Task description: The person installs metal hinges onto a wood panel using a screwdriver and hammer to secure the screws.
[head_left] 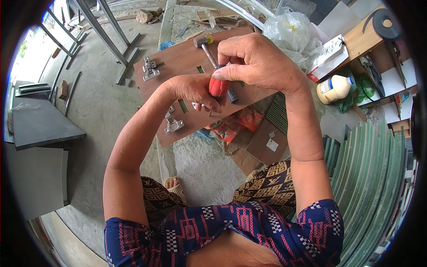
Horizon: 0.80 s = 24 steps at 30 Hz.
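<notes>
A brown board (173,71) lies in front of me, with metal hinges (150,69) near its left edge and more hinges (173,123) at its near side. Over the board my right hand (253,60) is closed, thumb and fingers pinching the red handle of a screwdriver (219,82). My left hand (195,91) is bent beside the handle, its fingers curled under it; what they grip is partly hidden. A hammer (202,42) rests on the far part of the board, its handle running towards my hands. A small dark grey item (232,95) lies just right of the screwdriver handle.
Green-edged panels (367,178) stand at the right. A white bottle (335,89) and a plastic bag (291,33) are beyond the board's right side. Grey panels (46,127) lie at the left, below a metal frame (102,31). Red packets (238,124) sit under the board's near edge.
</notes>
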Available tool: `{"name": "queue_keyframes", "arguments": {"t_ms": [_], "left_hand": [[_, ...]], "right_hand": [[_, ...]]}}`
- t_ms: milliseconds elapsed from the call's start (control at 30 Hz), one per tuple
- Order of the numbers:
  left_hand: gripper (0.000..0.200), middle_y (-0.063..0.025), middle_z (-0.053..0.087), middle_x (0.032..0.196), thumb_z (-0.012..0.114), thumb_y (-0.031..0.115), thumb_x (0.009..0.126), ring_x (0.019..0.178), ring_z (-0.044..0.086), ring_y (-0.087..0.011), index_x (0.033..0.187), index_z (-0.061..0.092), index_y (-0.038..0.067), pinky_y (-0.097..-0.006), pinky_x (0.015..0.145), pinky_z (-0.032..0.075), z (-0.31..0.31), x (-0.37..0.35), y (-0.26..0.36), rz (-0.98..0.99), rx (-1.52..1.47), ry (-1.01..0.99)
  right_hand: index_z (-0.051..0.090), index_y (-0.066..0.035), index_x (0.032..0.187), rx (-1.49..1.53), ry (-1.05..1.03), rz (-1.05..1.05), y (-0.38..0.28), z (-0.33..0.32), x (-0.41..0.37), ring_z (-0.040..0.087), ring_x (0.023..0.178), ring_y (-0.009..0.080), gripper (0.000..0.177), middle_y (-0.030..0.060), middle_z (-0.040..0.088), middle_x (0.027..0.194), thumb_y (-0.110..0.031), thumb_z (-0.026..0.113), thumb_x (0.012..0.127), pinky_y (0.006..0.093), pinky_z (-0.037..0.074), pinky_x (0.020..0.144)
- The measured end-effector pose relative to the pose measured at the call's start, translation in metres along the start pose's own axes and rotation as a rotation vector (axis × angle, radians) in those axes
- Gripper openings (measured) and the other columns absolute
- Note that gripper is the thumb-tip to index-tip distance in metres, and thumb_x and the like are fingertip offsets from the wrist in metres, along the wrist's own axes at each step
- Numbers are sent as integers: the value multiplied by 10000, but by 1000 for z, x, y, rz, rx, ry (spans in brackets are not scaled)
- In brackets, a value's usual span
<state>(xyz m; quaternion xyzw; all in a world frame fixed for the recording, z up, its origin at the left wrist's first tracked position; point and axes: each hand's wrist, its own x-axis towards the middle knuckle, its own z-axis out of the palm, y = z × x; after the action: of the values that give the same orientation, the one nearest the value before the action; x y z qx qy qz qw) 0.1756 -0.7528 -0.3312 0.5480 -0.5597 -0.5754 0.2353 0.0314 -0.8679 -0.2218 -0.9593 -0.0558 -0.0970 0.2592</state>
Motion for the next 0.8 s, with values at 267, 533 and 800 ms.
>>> {"name": "queue_keyframes", "arguments": {"t_ms": [267, 533, 800], "left_hand": [[295, 24, 622, 820, 772, 172, 739, 730, 580, -72, 975, 611, 99, -230, 571, 492, -2, 2, -6, -23, 6, -14], [307, -4, 631, 804, 756, 198, 728, 730, 599, -106, 974, 627, 67, -263, 562, 508, -4, 2, -9, 30, -38, 6], [285, 7, 631, 855, 756, 150, 750, 763, 599, -92, 989, 614, 85, -247, 591, 513, -6, 1, -10, 13, -30, -8]], "right_hand": [[573, -34, 646, -132, 28, 47, -2, 1, 3, 570, 559, 271, 369, 119, 569, 584, -361, 717, 738, 382, 447, 572], [648, -31, 804, -63, 62, 32, 1, 4, 4, 611, 620, 269, 279, 121, 629, 678, -302, 706, 763, 363, 478, 612], [643, -6, 878, 66, 49, -123, 14, 12, 5, 573, 677, 150, 176, 81, 625, 740, -124, 682, 754, 291, 459, 620]]}}
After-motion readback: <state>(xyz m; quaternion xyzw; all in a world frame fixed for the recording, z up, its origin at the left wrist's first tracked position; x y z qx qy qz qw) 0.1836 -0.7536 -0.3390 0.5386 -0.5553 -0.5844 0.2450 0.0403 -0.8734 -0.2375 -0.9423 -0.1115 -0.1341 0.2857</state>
